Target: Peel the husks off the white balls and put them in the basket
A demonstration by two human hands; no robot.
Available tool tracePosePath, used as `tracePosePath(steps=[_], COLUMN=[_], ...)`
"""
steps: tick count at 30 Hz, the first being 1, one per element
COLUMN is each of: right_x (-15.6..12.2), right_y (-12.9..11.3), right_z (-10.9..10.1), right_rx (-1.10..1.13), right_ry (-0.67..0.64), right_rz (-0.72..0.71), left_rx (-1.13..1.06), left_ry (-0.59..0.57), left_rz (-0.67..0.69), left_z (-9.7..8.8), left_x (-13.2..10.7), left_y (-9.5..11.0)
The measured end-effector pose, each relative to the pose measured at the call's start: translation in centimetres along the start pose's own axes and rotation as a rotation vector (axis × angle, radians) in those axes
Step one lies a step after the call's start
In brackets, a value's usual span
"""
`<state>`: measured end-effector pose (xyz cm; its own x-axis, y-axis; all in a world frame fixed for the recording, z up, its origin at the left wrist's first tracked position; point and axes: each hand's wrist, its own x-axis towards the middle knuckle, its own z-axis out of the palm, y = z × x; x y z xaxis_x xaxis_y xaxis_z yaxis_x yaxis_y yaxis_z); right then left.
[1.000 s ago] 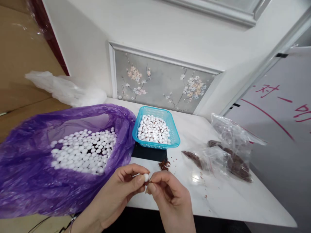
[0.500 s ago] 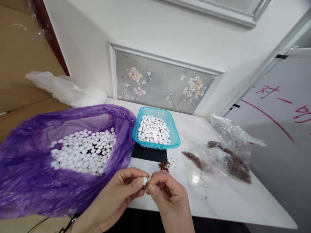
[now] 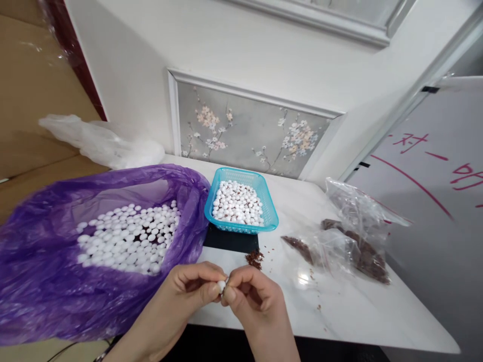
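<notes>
Near the table's front edge, my left hand (image 3: 183,296) pinches a small white ball (image 3: 221,286) between thumb and fingers. The fingertips of my right hand (image 3: 260,299) are pinched together right against the ball; whatever they hold is too small and covered to make out. Just beyond the hands lies a little heap of reddish-brown flakes (image 3: 254,259). Behind it, a blue plastic basket (image 3: 270,208) contains many white balls with brown bits among them. To the left, a purple plastic bag (image 3: 37,281) gapes wide, showing plain white balls (image 3: 124,241).
Clear zip bags of brown flakes (image 3: 372,259) lie on the right of the white table (image 3: 400,311). A flat black object (image 3: 230,240) sits by the basket's front. Crumpled white plastic (image 3: 109,143) rests at the back left, and a whiteboard (image 3: 426,201) stands at the right.
Both hands have shifted slightly left in view, with the fingertips drawn closer together at the white ball. The whole scene has also moved a little with the camera.
</notes>
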<state>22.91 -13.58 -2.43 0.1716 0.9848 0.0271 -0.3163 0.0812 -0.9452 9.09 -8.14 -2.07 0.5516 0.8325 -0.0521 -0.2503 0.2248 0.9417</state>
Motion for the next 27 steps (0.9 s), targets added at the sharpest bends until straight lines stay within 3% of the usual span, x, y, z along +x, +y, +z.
tracePosePath(steps=[9,15,19,23,27], right_x=[0.8,0.1,-0.4,-0.4,-0.4], right_y=[1.0,0.7,0.1,0.2,0.5], right_z=[-0.5,-1.6,-1.9,-1.4,-1.2], right_rx=[0.038,0.128,-0.02,-0.24,-0.436], right_ry=[-0.021,-0.026,0.015,-0.009,0.035], right_rz=[0.047,-0.03,-0.149,-0.316,-0.368], left_rx=[0.054,0.029,0.113,0.054,0.068], left_ry=[-0.04,-0.041,0.034,-0.009,-0.015], left_rz=[0.045,0.065,0.049,0.027,-0.029], left_z=[-0.3,0.3,0.6,0.8,0.9], left_x=[0.1,0.1,0.1,0.1,0.1], left_y=[-0.1,0.0,0.4,0.5,0.4])
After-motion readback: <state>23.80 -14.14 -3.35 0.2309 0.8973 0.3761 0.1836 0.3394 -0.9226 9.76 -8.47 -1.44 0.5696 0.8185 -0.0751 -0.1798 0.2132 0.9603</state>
